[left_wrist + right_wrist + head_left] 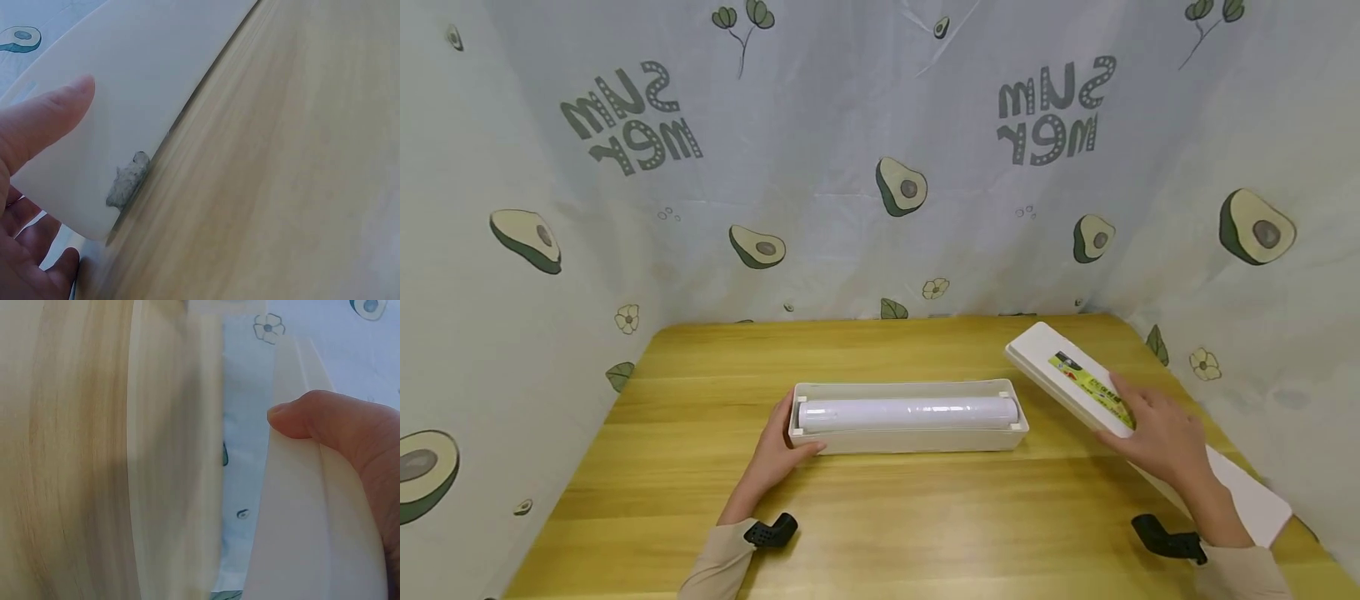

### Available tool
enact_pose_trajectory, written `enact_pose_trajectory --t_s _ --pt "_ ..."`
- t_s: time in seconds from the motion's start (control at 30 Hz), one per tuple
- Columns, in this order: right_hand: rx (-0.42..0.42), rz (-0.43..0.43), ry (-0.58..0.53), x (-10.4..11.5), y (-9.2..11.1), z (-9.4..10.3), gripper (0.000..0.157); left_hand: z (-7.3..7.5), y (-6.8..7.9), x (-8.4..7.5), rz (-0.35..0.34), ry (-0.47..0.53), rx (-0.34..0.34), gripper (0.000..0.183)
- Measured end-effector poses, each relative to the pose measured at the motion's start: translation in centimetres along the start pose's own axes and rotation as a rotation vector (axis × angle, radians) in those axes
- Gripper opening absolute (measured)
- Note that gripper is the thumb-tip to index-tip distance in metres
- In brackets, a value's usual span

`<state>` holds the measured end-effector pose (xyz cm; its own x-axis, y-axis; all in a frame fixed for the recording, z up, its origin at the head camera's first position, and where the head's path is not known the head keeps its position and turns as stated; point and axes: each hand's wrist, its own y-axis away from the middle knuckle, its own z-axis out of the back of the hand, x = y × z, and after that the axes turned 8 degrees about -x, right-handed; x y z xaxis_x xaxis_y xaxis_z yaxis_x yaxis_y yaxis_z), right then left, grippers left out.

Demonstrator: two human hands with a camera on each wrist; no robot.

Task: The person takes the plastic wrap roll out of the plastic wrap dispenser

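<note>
A long white box (917, 442) lies lengthwise on the table, its top open. Inside it is a white roll (910, 412) in shiny wrap, likely cling film. My left hand (777, 457) grips the box's left end, thumb on the front wall and fingers round the end. In the left wrist view a grey patch (128, 181) shows low on that wall. Off to the right, my right hand (1165, 435) holds the long white lid (1051, 354) across its middle. The lid slants from far left to near right and bears a green and yellow label (1086, 379). My thumb presses the lid's edge (294, 506) in the right wrist view.
The wooden table (910, 517) extends around the box. A pale curtain (820, 250) printed with avocados encloses its back and sides. The lid's near end reaches over the table's right edge. A black wrist camera (771, 532) sits on my left wrist, another camera (1167, 540) on my right.
</note>
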<state>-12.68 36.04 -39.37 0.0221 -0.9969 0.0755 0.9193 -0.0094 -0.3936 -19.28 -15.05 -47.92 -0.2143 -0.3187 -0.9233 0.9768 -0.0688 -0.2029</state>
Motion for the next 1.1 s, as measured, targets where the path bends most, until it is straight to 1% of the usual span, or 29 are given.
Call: enact_pose_trajectory --t_s 0.27,0.5,0.73,1.1 --pt "0.019 -0.044 -0.007 -0.5 0.7 -0.3 0.100 0.0 0.2 0.3 -0.024 0.017 -0.010 0.097" --pt "0.030 -0.070 -0.003 -1.5 0.8 -0.6 0.100 0.0 0.3 0.6 -0.024 -0.006 -0.018 0.096" --pt "0.061 -0.132 -0.017 -2.1 0.8 -0.7 0.099 0.1 0.2 0.4 -0.032 0.004 -0.019 0.097" --pt "0.087 -0.183 0.000 -3.3 1.1 -1.0 0.099 0.0 0.3 0.2 -0.028 0.004 -0.017 0.097"
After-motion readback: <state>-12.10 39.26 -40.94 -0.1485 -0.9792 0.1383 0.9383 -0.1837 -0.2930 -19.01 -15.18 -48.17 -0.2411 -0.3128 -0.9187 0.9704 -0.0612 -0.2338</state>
